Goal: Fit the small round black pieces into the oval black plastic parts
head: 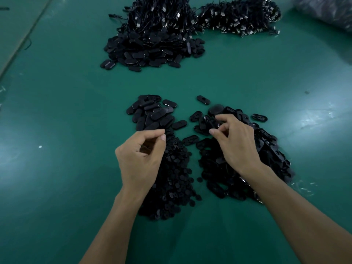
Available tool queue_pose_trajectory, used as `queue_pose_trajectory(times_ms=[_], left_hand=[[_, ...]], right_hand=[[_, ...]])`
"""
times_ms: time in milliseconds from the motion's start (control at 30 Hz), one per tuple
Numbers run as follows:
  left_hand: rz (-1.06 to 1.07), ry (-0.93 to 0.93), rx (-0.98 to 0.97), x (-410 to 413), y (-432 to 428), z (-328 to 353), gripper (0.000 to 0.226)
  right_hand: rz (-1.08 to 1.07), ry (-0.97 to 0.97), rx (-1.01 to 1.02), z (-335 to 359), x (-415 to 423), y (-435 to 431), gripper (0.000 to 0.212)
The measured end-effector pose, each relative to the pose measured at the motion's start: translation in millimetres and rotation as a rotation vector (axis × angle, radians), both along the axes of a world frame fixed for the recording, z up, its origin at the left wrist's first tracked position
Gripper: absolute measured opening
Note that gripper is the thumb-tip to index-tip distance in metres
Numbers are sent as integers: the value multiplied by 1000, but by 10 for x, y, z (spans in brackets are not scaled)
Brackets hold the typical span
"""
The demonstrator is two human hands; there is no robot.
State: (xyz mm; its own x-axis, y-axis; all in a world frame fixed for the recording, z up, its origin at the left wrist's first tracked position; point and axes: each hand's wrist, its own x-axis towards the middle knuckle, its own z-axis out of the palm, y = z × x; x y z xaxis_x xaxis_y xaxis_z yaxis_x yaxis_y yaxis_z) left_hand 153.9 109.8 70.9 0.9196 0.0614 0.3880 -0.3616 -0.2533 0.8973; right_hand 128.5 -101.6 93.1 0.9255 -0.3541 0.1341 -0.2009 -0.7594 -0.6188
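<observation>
Left hand (141, 155) over round pieces (177, 180), right hand (236, 143) over oval parts (266, 155), are curling, contents unclear; black-on-black, a piece could slip unseen.

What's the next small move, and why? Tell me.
Probably bring the right hand, curled over the oval parts, to the left hand, pinched above the small round pieces: the hands are apart. Whether either holds a piece is unclear.

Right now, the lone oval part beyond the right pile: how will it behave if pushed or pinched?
The lone oval part lies flat on the green mat, so a push would probably slide it, not roll it. Thin and small, it is likely light and stiff. Its glossy face may slip in a pinch.
</observation>
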Motion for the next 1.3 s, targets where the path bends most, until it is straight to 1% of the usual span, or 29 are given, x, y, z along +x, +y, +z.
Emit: queue_pose_trajectory(times_ms=[67, 167, 233, 333, 433, 500, 567, 700, 800, 867, 933, 1000, 1067, 1133, 1200, 1300], left_hand=[[-12, 15, -3, -10, -2, 2, 21], [-61, 79, -25, -38, -15, 12, 20], [-123, 130, -49, -68, -30, 23, 16], [-229, 207, -86, -104, -63, 32, 14], [-250, 246, -79, -116, -74, 24, 14], [-232, 249, -67, -107, -62, 18, 14], [-231, 254, -66, -94, -42, 21, 13], [-307, 298, -90, -102, -36, 42, 11], [-325, 316, -141, -108, -50, 47, 15], [-318, 320, -191, -93, -50, 53, 17], [-292, 333, -248, -68, -43, 57, 19], [-261, 334, -278, -47, -35, 54, 22], [-244, 332, -289, -41, -33, 46, 23], [-237, 330, -301, -46, -34, 38, 22], [-228, 327, -298, -48, -35, 31, 22], [-203, 328, -291, -38, -36, 33, 22]], right_hand=[[5, 1, 11, 39, -26, -9, 36], [61, 3, 61, 98, -86, 3, 20], [130, 52, 201, 126, -125, 34, 18], [245, 94, 413, 146, -164, 140, 25], [281, 36, 638, 120, -193, 246, 28], [259, -22, 732, 90, -207, 277, 29], [247, -58, 763, 68, -209, 290, 30], [234, -121, 745, 68, -210, 318, 33], [231, -145, 754, 80, -208, 338, 30], [205, -134, 768, 73, -216, 335, 23], [164, -69, 675, 46, -241, 326, 15], [161, 16, 434, 16, -282, 315, 11], [232, 101, 174, 2, -317, 320, 14], [345, 196, -9, -8, -343, 332, 20], [413, 270, -129, -3, -359, 351, 21], [440, 302, -205, 31, -369, 372, 20]])
